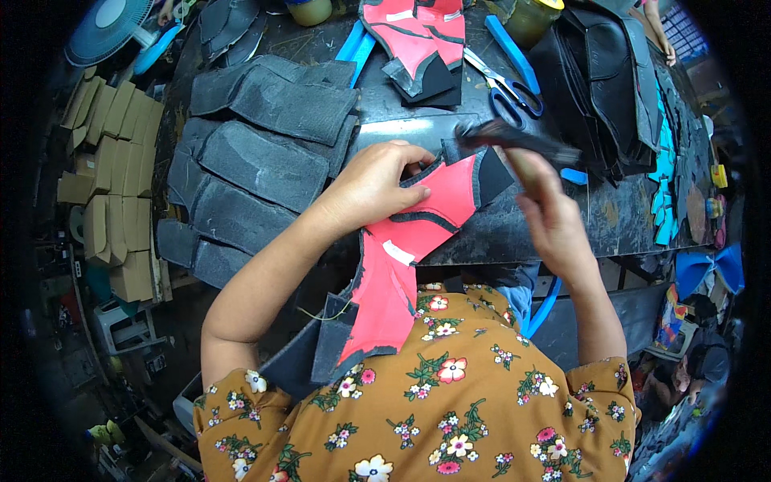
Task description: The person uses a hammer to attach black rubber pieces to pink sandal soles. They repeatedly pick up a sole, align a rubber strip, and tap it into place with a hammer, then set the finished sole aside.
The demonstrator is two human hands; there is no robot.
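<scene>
Table: I sit at a dark, scratched work table (562, 217) with stuff all over it.
Far left: a blue fan (107, 28) is up in the corner. Under it are rows of plain brown boxes (108, 185), stacked side by side off the table.
Grey pieces: a big pile of dark grey cut pieces (257, 153) lies on the left part of the table, one over the other.
My left hand (377, 189): my fingers are curled and pressed together on the red piece with black edges (418, 233). I hold its top end flat on the table edge. The rest hangs down onto my flowery shirt.
Top middle: more red pieces (418, 36) lie far up the table, with blue strips (357, 44) beside them.
Scissors: blue-handled scissors (506, 88) lie just above my right hand.
My right hand (554, 221): it is closed around a dark brush (518, 140). The brush is blurry and sits just over the top of the red piece.
Right: a heap of black pieces (610, 80) is stacked there.
</scene>
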